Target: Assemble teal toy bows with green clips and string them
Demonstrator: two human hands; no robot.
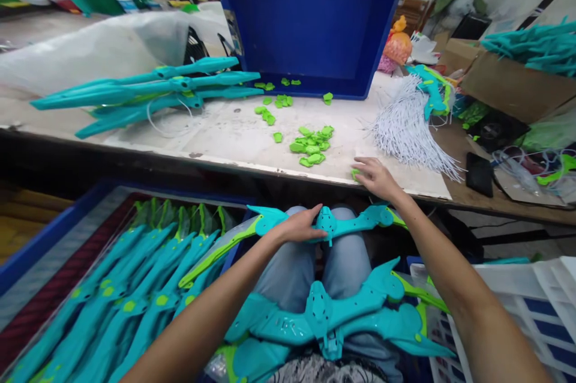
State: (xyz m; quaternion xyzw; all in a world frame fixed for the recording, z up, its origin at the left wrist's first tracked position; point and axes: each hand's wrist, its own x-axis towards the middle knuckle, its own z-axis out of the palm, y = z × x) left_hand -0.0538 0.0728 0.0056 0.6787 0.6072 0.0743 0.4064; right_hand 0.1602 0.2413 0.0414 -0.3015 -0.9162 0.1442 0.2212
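Bag lettered "PP"; left hand gripping turquoise frame; right hand at green clip, pinch unclear.

Left hand grips teal frame over knees; right hand at green clip.

The right hand partly hides a green piece; the view crops the white basket.
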